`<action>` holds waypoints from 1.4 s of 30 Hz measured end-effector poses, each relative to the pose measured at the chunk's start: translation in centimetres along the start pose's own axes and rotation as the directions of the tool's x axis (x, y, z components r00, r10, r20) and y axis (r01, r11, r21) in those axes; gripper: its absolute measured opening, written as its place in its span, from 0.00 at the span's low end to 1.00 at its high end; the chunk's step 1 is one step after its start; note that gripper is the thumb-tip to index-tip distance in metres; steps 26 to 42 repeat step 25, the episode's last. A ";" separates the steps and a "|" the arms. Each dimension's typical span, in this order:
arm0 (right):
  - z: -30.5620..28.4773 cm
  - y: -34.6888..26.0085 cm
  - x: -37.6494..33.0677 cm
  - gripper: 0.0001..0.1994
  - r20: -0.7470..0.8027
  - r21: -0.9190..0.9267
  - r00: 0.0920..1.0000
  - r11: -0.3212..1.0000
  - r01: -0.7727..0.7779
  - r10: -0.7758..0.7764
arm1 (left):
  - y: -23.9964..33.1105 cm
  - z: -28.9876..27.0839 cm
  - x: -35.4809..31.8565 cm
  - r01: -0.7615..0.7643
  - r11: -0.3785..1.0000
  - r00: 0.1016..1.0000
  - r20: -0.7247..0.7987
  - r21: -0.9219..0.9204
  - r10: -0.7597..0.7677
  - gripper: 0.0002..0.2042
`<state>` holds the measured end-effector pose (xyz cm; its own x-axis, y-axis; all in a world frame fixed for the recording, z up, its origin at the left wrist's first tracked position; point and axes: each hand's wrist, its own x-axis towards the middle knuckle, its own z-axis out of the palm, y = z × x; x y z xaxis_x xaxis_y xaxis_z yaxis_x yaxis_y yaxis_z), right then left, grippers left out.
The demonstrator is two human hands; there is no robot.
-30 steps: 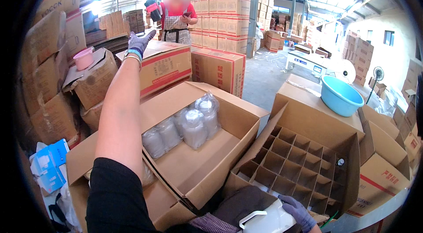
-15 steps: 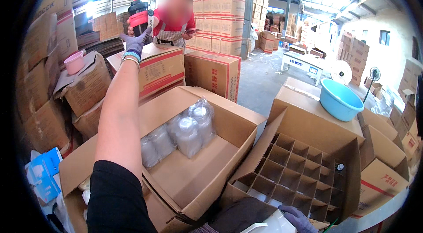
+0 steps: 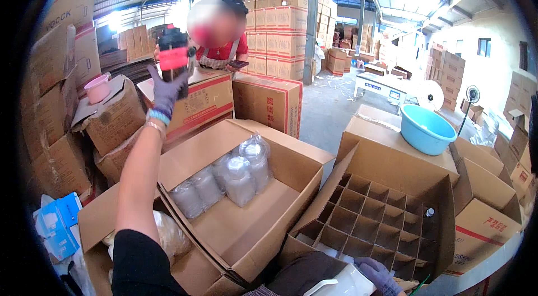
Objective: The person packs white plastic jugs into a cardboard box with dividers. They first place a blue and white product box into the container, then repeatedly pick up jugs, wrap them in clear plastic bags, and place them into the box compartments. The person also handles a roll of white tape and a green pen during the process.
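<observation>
My gloved left hand [image 3: 168, 92] is raised at the far left with its fingers spread, up against the lower part of a black shaker bottle [image 3: 174, 56] with a red band. The bottle is blurred, and a co-worker's hand is partly hidden at its left side. Low in front of me, my gloved right hand [image 3: 379, 275] is closed on a white jug [image 3: 354, 282] with a handle, cut off by the lower edge. Beside the jug stands an open carton with a cardboard divider grid [image 3: 358, 206]; one small bottle top [image 3: 430, 212] shows in it.
An open carton [image 3: 246, 240] in the middle holds several plastic-wrapped clear containers [image 3: 239, 181]. Closed cartons [image 3: 204, 97] stand behind it, with a co-worker [image 3: 230, 49] holding a phone beyond them. A blue basin [image 3: 427, 131] sits on cartons at right; a pink bucket [image 3: 97, 89] is at left.
My left hand has shifted down and slightly left, and its fingers look more spread. The shaker bottle has moved slightly lower. My right hand stays at the jug.
</observation>
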<state>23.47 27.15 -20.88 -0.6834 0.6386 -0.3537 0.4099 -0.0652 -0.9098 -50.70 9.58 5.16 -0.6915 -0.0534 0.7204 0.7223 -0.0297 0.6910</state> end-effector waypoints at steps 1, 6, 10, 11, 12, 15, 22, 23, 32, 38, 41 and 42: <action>-0.4 0.2 0.0 0.25 -0.024 -0.092 0.997 0.994 0.065 -0.068 | 1.3 0.2 -3.3 -0.052 0.980 0.995 0.073 -0.192 0.068 0.62; -0.8 -4.0 -0.4 0.21 -0.049 -0.423 0.869 0.799 0.428 -0.492 | 11.5 -2.5 -17.2 -0.098 0.981 0.971 0.199 -0.168 0.131 0.33; 2.6 -13.0 -4.3 0.25 -0.019 -0.439 0.635 0.577 0.689 -0.773 | 17.7 -3.6 -26.5 0.011 0.975 0.892 0.443 -0.221 0.090 0.35; 3.5 -15.1 -5.4 0.27 0.003 -0.431 0.544 0.490 0.758 -0.839 | 19.0 -4.2 -28.8 0.062 0.960 0.852 0.515 -0.271 0.090 0.37; 3.9 -16.4 -6.8 0.29 0.009 -0.465 0.478 0.419 0.780 -0.879 | 19.8 -3.9 -31.5 0.109 0.970 0.758 0.649 -0.216 0.059 0.38; 6.5 -20.7 -11.5 0.35 -0.055 -0.409 0.354 0.345 0.845 -0.934 | 24.1 -5.5 -37.0 -0.027 0.946 0.567 0.774 -0.324 0.281 0.40; 7.6 -18.8 -17.5 0.33 0.011 -0.252 0.531 0.511 0.822 -0.847 | 28.8 -7.8 -49.2 0.034 0.913 0.339 0.864 -0.406 0.372 0.42; 7.6 -18.2 -18.5 0.32 0.006 -0.242 0.586 0.567 0.787 -0.811 | 28.9 -8.2 -50.5 0.109 0.916 0.340 0.881 -0.385 0.330 0.41; 7.5 -16.8 -19.9 0.30 -0.011 -0.257 0.655 0.635 0.728 -0.756 | 30.3 -8.9 -51.5 0.067 0.914 0.297 0.882 -0.401 0.365 0.40; 7.5 -16.8 -19.9 0.30 -0.011 -0.257 0.655 0.635 0.728 -0.756 | 30.3 -8.9 -51.5 0.067 0.914 0.297 0.882 -0.401 0.365 0.40; 7.5 -16.8 -19.9 0.30 -0.011 -0.257 0.655 0.635 0.728 -0.756 | 30.3 -8.9 -51.5 0.067 0.914 0.297 0.882 -0.401 0.365 0.40; 7.5 -16.8 -19.9 0.30 -0.011 -0.257 0.655 0.635 0.728 -0.756 | 30.3 -8.9 -51.5 0.067 0.914 0.297 0.882 -0.401 0.365 0.40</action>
